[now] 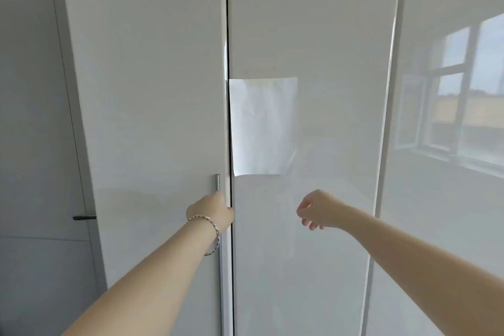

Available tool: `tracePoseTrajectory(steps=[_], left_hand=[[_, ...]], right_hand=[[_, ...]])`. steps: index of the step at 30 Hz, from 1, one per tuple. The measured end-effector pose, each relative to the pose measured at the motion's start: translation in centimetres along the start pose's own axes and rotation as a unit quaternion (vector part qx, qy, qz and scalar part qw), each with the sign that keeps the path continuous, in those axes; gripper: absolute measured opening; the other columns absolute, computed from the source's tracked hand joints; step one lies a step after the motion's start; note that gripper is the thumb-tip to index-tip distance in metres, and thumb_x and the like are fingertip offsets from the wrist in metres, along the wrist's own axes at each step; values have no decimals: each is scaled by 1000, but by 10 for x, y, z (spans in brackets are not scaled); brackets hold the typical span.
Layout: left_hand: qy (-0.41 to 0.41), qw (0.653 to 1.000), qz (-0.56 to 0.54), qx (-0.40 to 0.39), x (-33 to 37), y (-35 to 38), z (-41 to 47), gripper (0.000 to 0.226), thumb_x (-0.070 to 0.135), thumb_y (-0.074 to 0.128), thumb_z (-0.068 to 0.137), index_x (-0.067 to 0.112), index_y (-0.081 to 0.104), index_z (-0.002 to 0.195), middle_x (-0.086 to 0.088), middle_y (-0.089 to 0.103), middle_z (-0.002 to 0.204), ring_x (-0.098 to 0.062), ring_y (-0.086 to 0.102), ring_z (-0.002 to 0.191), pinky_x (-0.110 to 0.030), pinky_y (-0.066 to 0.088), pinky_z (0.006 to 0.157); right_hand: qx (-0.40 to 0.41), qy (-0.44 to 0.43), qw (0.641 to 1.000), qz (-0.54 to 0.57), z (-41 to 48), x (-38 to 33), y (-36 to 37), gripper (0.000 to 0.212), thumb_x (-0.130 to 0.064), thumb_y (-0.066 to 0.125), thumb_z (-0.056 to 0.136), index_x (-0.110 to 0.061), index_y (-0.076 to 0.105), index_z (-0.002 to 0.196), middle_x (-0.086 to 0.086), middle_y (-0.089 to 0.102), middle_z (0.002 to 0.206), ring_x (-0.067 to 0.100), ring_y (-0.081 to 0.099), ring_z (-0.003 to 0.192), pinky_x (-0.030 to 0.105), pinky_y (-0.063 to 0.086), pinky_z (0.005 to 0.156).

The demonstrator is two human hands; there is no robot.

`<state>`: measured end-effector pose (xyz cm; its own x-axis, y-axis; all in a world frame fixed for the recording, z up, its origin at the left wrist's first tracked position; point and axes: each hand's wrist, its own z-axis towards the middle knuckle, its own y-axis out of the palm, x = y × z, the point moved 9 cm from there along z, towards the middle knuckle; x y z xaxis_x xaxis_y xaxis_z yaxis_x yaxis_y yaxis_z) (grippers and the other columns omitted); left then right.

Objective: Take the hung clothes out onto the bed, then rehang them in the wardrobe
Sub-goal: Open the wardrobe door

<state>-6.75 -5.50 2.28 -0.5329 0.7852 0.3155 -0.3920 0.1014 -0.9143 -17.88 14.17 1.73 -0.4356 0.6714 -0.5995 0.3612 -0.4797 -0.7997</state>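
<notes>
**Wardrobe not yet open: the task is at its very start**

Nearest, two bare forearms reach forward. The left hand, with a thin bracelet at the wrist, sits on the long metal handle at the right edge of the left wardrobe door. It appears to grip the bar, though the back of the hand hides the fingers, so how far they wrap cannot be told. The right hand hangs in the air in front of the middle door, touching nothing, with its fingers loosely curled downward and empty.

Beyond the hands, only a thin dark gap shows between the left and middle doors. They look closed or barely parted. A sheet of paper is stuck to the middle door, and the far-right door carries a window reflection. At far left stands a grey room door.

No clothes are in view; I judge they hang behind these doors. The bed is out of sight too. So nothing is done: opening, carrying out, laying down and rehanging all remain.
</notes>
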Motion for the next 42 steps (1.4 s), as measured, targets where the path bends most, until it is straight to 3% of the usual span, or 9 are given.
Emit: tracePoseTrajectory(steps=[3,8,15,21,26,31,36,39,42], left_hand=[[-35,999,-30,15,-16,14,10,19,24,43,92,10,42,106,-7,54,107,-27,55,85,-28,38,68],[-49,996,-48,49,-33,34,52,26,24,44,92,8,39,111,-7,51,114,-29,59,96,-29,38,67],[1,998,-37,58,-33,69,100,10,17,45,93,9,45,99,-9,58,107,-31,62,92,-28,37,63],[43,990,-75,113,-35,74,99,9,10,45,90,7,40,97,-15,56,103,-35,56,75,-31,32,55],[45,987,-98,123,-43,61,67,18,5,45,87,11,28,89,-16,57,100,-34,49,67,-31,31,54],[53,979,-134,142,-68,36,4,16,4,46,86,9,30,85,-12,47,90,-30,39,61,-31,30,53],[30,973,-177,143,-119,10,-61,23,8,50,84,14,30,74,1,36,65,-19,33,53,-27,24,46],[12,978,-176,115,-150,-10,-94,16,11,50,85,12,34,91,-1,46,71,-26,46,59,-27,28,46],[17,984,-163,66,-175,-24,-122,27,21,52,87,13,33,105,0,46,76,-21,45,56,-26,29,45]], right_hand=[[3,33,999,-36,22,18,19,20,-6,40,85,-13,57,79,6,67,84,19,58,67,20,42,53],[30,65,995,-72,55,33,47,22,-9,43,81,-21,52,66,7,69,95,24,62,78,31,53,78],[45,114,985,-119,74,49,63,16,-14,43,86,-19,58,89,-1,63,95,21,57,78,22,42,61],[61,145,978,-136,45,53,68,27,-14,43,87,-17,65,102,0,65,104,21,64,94,26,49,75],[68,124,980,-139,4,37,67,24,-15,42,86,-19,64,95,-2,65,102,21,63,93,27,49,74],[44,73,995,-57,-36,19,87,23,-13,45,81,-28,53,65,3,67,89,27,68,86,34,55,78],[-13,32,996,-80,-76,0,131,25,-14,44,84,-30,51,65,0,63,87,24,64,81,34,54,79],[-47,8,993,-110,-96,-26,157,20,-15,44,86,-22,60,77,4,66,96,27,64,92,34,55,83],[-67,-17,987,-148,-112,-62,180,23,-16,43,91,-11,65,99,9,64,101,23,56,87,31,50,85]])
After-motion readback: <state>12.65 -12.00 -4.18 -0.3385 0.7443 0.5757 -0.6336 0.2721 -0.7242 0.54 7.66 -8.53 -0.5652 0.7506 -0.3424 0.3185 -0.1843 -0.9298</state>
